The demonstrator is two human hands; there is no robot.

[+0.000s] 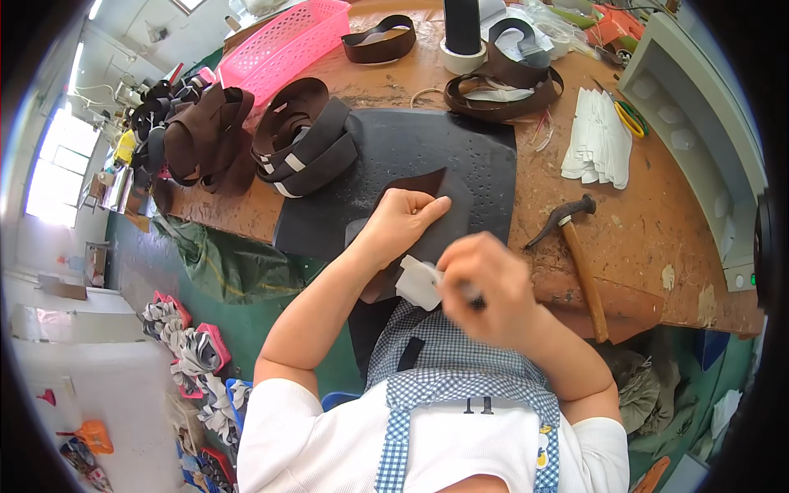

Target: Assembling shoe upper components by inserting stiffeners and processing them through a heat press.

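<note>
Material (417, 182) wants even tension, I judge remotely: left hand (400, 223) grips it over black mat (489, 177); by mat's near edge, right hand (489, 287) curls beside white piece (417, 284), hold unclear.

Brown piece (417, 181) — blue-and-white checked apron (448, 357)

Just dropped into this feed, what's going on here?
A person at a wooden bench holds a dark brown flat piece in the left hand over a black mat. The right hand, blurred, is at a white piece; whether it grips it is unclear. A hammer lies to the right, coiled dark bands to the left.
</note>
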